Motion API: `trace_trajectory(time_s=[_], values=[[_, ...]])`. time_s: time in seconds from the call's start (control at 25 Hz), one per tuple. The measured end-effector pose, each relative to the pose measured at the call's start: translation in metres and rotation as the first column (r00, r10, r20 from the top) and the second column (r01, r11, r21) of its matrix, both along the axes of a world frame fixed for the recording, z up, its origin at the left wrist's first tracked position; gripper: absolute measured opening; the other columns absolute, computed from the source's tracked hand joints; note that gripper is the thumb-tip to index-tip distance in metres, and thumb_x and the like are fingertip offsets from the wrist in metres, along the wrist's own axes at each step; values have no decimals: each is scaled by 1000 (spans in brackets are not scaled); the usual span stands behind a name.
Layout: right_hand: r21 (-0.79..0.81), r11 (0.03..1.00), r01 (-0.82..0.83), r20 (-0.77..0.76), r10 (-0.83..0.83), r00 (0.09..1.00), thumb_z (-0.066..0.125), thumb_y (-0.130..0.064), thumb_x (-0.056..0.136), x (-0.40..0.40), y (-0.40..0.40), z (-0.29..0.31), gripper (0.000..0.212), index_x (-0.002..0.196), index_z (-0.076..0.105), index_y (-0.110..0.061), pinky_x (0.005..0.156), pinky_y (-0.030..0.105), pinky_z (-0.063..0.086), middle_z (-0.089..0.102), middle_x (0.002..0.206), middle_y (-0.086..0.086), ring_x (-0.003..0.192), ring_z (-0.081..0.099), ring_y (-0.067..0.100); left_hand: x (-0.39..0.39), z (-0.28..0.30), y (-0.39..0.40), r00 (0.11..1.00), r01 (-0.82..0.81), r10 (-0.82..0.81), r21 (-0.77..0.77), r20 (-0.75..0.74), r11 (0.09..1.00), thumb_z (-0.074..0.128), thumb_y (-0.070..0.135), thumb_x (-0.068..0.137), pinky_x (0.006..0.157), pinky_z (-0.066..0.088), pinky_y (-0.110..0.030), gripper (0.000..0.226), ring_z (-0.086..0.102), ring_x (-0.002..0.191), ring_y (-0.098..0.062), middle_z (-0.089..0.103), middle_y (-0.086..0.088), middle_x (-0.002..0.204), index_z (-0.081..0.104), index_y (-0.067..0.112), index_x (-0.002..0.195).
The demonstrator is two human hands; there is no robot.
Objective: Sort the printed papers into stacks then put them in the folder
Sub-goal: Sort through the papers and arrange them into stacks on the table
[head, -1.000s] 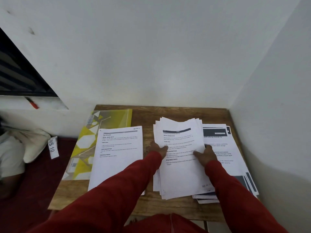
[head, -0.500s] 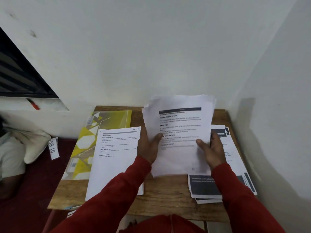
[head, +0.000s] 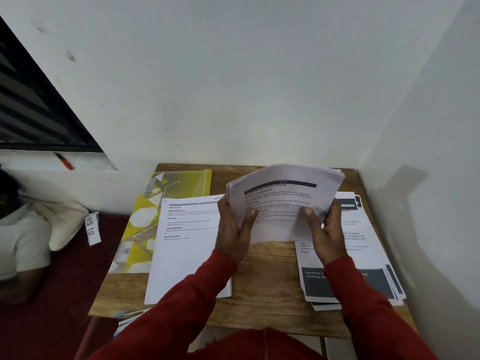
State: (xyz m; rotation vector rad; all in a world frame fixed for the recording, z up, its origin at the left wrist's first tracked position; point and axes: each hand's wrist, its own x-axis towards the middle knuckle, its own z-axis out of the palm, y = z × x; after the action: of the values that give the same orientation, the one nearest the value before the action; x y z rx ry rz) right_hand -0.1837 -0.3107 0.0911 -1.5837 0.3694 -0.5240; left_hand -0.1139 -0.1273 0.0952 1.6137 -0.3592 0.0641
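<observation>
Your left hand (head: 233, 229) and right hand (head: 327, 232) grip a paper bundle (head: 283, 203) above the counter (head: 270, 279). A yellow folder (head: 166, 201) lies left.

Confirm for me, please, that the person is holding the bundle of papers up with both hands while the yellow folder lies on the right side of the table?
Not quite: the head view shows the yellow folder on the left side of the table, partly under a sheet. The rest holds: the left hand and right hand both grip the bundle of papers, raised off the table.
</observation>
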Motion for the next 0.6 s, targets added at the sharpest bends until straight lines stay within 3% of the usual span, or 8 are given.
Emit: trace_trajectory(time_s=[0.16, 0.28, 0.36, 0.52, 0.6], values=[[-48, 998, -27, -54, 25, 998, 52, -9, 97, -1, 4, -10, 31, 120, 38, -25, 75, 4, 47, 53, 115, -14, 100, 53, -15, 1, -12, -2, 996, 15, -15, 7, -86, 1000, 57, 22, 94, 73, 58, -25, 28, 62, 99, -14, 55, 2, 112, 34, 32, 108], [-85, 995, 42, -51, -47, 998, 51, -13, 98, -1, -2, -19, 27, 115, 39, -31, 79, 14, 52, 55, 114, -10, 99, 55, -13, 2, -17, 0, 999, -13, 16, 52, -46, 999, 52, 33, 92, 72, 58, -25, 24, 62, 96, -11, 56, 1, 110, 33, 34, 107], [-75, 997, 31, -93, -38, 995, 50, -15, 99, 2, -3, -24, 24, 118, 39, -24, 80, 15, 52, 56, 112, -7, 97, 55, -12, 5, -22, 0, 999, -6, 11, 97, -48, 995, 51, 35, 92, 74, 59, -27, 25, 62, 97, -12, 56, -1, 111, 31, 34, 108], [-167, 983, 82, -166, -110, 980, 48, -17, 101, 7, -4, -24, 14, 114, 48, -17, 73, 10, 42, 58, 100, -12, 88, 54, -12, 12, -17, 0, 999, -22, 27, 202, -23, 979, 46, 24, 100, 76, 56, -27, 24, 62, 98, -21, 55, -4, 112, 25, 36, 102], [-199, 974, 109, -168, -144, 975, 54, -14, 98, 11, -10, -20, 11, 108, 56, -17, 70, 11, 43, 62, 95, -13, 84, 57, -10, 22, -10, 0, 999, -45, 46, 227, 3, 973, 49, 16, 99, 83, 52, -27, 30, 60, 99, -19, 54, -2, 114, 28, 31, 115]])
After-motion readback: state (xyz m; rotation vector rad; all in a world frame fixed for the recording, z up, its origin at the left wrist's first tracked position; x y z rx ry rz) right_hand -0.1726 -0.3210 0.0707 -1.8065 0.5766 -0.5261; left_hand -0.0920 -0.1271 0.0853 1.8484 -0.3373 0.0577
